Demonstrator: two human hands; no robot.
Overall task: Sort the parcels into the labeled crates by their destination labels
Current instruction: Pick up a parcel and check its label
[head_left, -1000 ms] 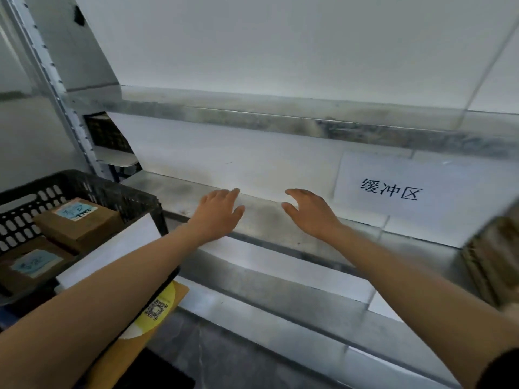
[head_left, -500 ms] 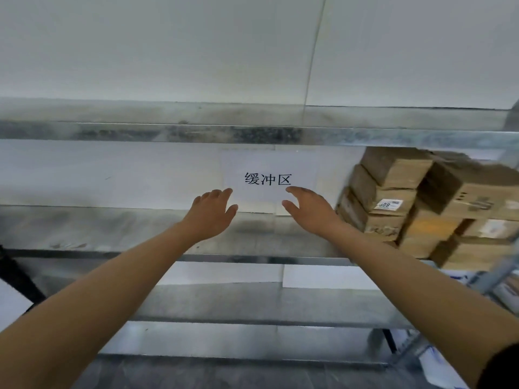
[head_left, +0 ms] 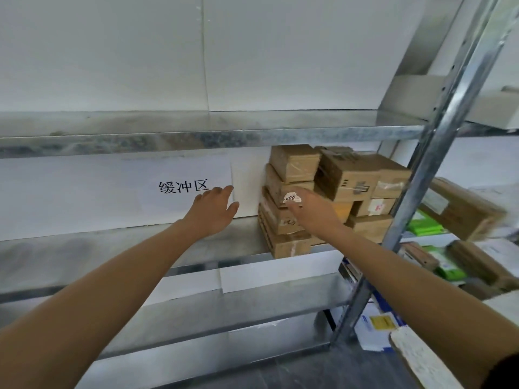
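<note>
The parcels [head_left: 346,175], plain brown cartons, sit stacked at the right end of the middle shelf [head_left: 112,248], just behind the steel post [head_left: 415,192]. One carton shows a white sticker [head_left: 290,197]. The right hand [head_left: 316,213] reaches in at that sticker, fingers spread and holding nothing; whether it touches the carton I can't tell. The left hand [head_left: 214,210] hovers beside it, fingers straight and empty, just below the paper sign [head_left: 184,186] on the back wall.
</note>
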